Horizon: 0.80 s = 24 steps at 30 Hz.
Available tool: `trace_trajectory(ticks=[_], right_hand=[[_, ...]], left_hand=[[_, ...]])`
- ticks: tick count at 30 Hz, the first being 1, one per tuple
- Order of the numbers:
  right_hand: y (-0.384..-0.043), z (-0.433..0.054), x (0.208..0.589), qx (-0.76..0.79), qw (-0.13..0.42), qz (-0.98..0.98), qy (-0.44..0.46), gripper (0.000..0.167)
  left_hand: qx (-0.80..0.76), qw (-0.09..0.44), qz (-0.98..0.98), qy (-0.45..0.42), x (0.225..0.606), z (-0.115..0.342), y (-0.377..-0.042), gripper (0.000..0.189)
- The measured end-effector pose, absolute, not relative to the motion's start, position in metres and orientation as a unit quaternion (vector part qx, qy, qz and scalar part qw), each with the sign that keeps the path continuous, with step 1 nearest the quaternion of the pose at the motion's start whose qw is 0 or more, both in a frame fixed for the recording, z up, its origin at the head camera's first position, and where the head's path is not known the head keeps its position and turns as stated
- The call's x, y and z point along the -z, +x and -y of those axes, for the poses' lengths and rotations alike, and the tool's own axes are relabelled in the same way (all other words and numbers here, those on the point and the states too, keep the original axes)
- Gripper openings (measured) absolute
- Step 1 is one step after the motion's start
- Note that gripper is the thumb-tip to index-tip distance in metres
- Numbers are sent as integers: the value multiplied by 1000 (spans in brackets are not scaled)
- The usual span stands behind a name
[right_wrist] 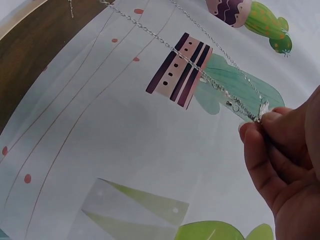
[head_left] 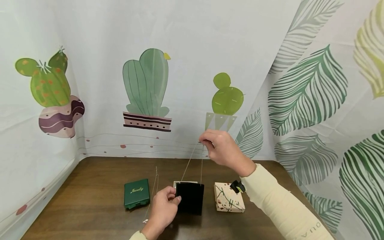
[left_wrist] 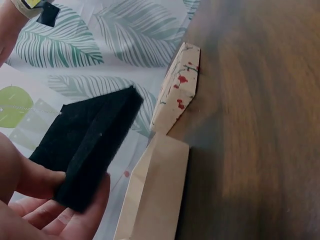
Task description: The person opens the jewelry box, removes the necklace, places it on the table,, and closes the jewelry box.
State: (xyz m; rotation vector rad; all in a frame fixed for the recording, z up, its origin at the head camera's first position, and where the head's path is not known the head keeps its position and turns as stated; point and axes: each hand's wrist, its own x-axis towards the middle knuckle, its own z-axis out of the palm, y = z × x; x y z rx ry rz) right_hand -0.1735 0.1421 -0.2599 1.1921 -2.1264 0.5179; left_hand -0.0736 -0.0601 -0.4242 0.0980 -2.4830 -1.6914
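My left hand [head_left: 164, 208] grips a black velvety insert pad [head_left: 190, 200] at its left edge, thumb on one face and fingers on the other in the left wrist view. Raised above and to the right, my right hand [head_left: 223, 150] pinches a thin silver chain necklace [right_wrist: 170, 45] between thumb and fingertips. Two strands slope down from that pinch to the top edge of the pad. Behind the pad, a pale box [left_wrist: 165, 185] sits on the table, mostly hidden in the head view. A second chain necklace [head_left: 156, 180] lies left of my left hand.
A green case [head_left: 136, 193] marked "Jewelry" lies on the brown wooden table [head_left: 90, 200] at left. To the right sits a cream floral box part [head_left: 229, 201], with a small black device [head_left: 238, 186] on my right sleeve overlapping it. Behind hangs a cactus-print curtain [head_left: 192, 83].
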Motion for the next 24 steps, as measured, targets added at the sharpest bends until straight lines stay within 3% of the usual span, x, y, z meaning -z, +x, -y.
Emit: trace_trajectory(ticks=[6, 24], right_hand=[[-177, -145, 260, -207, 351, 800, 441, 18], [-182, -160, 251, -205, 353, 808, 425, 17]], left_hand=[[579, 76, 811, 37, 428, 59, -73, 10], [544, 34, 837, 50, 426, 70, -65, 9]])
